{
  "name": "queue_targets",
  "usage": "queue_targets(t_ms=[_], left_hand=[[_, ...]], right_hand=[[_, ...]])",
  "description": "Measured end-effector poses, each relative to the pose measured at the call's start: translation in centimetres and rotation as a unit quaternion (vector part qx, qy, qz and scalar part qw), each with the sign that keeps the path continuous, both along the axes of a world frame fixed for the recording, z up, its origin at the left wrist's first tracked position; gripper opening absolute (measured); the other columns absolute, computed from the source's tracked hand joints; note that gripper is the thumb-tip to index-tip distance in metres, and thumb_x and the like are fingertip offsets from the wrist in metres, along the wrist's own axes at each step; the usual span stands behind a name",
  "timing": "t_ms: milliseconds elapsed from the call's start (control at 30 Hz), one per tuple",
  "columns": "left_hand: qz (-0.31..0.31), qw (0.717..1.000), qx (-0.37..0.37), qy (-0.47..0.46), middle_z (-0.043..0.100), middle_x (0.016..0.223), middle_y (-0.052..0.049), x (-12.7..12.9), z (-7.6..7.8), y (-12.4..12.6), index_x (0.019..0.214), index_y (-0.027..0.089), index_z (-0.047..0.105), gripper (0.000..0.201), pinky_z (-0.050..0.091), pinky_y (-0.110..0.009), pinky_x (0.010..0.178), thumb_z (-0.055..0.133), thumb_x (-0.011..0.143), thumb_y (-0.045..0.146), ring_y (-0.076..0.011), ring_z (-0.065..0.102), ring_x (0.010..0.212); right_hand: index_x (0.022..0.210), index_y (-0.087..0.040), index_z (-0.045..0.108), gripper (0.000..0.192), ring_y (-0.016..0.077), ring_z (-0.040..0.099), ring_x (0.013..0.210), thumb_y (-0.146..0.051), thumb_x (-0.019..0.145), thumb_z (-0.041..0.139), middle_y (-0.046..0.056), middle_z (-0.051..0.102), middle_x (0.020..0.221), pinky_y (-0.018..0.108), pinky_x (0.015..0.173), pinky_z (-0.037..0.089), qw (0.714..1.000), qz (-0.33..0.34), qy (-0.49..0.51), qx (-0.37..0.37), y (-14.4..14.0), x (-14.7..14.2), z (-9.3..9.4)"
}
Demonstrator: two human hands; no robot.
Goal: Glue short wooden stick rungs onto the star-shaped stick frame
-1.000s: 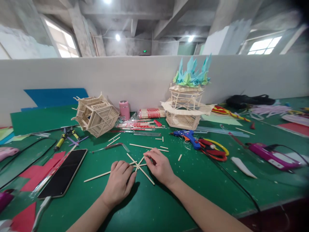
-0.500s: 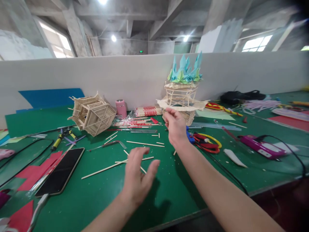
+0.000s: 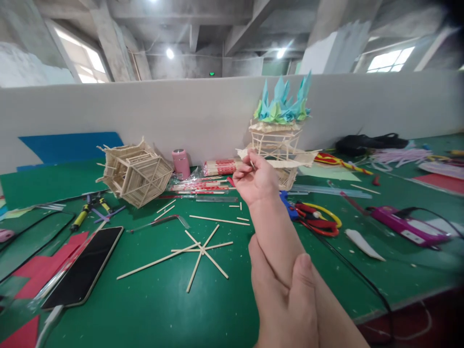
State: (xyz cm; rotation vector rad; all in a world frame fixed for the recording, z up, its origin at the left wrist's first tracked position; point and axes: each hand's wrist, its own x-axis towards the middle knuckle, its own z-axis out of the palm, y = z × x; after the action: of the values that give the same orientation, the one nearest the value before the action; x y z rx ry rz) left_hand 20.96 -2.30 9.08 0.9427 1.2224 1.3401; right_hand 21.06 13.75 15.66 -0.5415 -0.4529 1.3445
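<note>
Green matting covers the counter [image 3: 152, 309], which runs wide to a low white partition wall [image 3: 181, 116] at its far edge; beyond that stand bare concrete beams, ceiling lamps and bright windows on both sides.

From the head camera, the right hand [image 3: 255, 181] is lifted above the counter with its palm turned up and its fingers [image 3: 243, 170] curled loosely inward; whether anything is pinched in them cannot be told. The left hand [image 3: 286, 302] wraps around the right forearm close to the camera, thumb on top, fingers clenched about the arm.

Below and left of the raised hand lie thin pale wooden sticks crossed in a star shape [image 3: 201, 251], flat on the matting, touched by neither hand. More loose sticks lie just behind them.

A tipped-over hexagonal stick model [image 3: 136, 171] rests near the wall on the left, a pink cylindrical cup [image 3: 180, 163] beside it, then a red-and-white bundle of wrapped chopsticks [image 3: 219, 166]. An upright stick tower topped with blue and green folded paper [image 3: 281, 135] stands behind the right hand. A black smartphone [image 3: 85, 266] lies at the left, red-handled scissors [image 3: 317, 222] and a purple glue gun [image 3: 409, 227] at the right.
</note>
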Motion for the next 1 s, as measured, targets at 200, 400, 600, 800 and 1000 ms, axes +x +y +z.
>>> queue_targets(t_ms=[200, 400, 600, 800, 1000], left_hand=[[-0.034, 0.999, -0.019, 0.003, 0.033, 0.139, -0.015, -2.2, -1.2, 0.1, 0.134, 0.016, 0.022, 0.088, 0.028, -0.038, 0.103, 0.059, 0.067, 0.058, -0.0285, 0.031, 0.128], [-0.045, 0.997, -0.052, -0.030, 0.037, 0.137, -0.016, -2.3, -1.9, 0.9, 0.138, 0.015, 0.017, 0.096, 0.035, -0.038, 0.098, 0.062, 0.064, 0.059, -0.0319, 0.036, 0.125], [-0.056, 0.994, -0.042, -0.088, 0.033, 0.137, -0.017, -2.3, -2.4, 2.1, 0.136, 0.014, 0.017, 0.105, 0.035, -0.038, 0.097, 0.063, 0.058, 0.066, -0.0308, 0.038, 0.122], [-0.068, 0.991, -0.085, -0.078, 0.036, 0.137, -0.015, -1.8, -1.9, 3.1, 0.135, 0.017, 0.023, 0.098, 0.035, -0.038, 0.097, 0.065, 0.059, 0.061, -0.0305, 0.041, 0.120], [-0.059, 0.988, -0.100, -0.099, 0.038, 0.137, -0.012, -0.7, -2.4, 4.2, 0.138, 0.022, 0.019, 0.093, 0.038, -0.033, 0.095, 0.063, 0.064, 0.058, -0.0289, 0.041, 0.122]], right_hand=[[0.064, -0.019, 0.045, 0.017, 0.0019, 0.031, 0.033, -0.014, 0.080, 0.045, -0.010, 0.043, 0.049, 0.017, 0.040, 0.028, 0.996, 0.079, 0.033, -0.013, 1.5, -0.2, -0.1], [0.062, -0.020, 0.044, 0.023, 0.0028, 0.030, 0.033, -0.017, 0.084, 0.037, -0.010, 0.039, 0.047, 0.018, 0.040, 0.028, 0.996, 0.070, 0.061, -0.014, 2.7, -0.7, -1.1], [0.060, -0.020, 0.042, 0.023, 0.0029, 0.029, 0.033, -0.017, 0.083, 0.039, -0.010, 0.039, 0.046, 0.019, 0.040, 0.027, 0.996, 0.065, 0.056, -0.012, 3.9, -0.1, -1.2], [0.065, -0.020, 0.046, 0.022, 0.0028, 0.032, 0.034, -0.017, 0.084, 0.038, -0.009, 0.042, 0.049, 0.019, 0.040, 0.028, 0.995, 0.070, 0.072, -0.010, 4.3, 0.0, -0.6], [0.064, -0.020, 0.045, 0.024, 0.0008, 0.032, 0.033, -0.020, 0.086, 0.038, -0.011, 0.041, 0.049, 0.017, 0.040, 0.028, 0.995, 0.068, 0.069, -0.013, 5.1, 0.9, -1.1]])
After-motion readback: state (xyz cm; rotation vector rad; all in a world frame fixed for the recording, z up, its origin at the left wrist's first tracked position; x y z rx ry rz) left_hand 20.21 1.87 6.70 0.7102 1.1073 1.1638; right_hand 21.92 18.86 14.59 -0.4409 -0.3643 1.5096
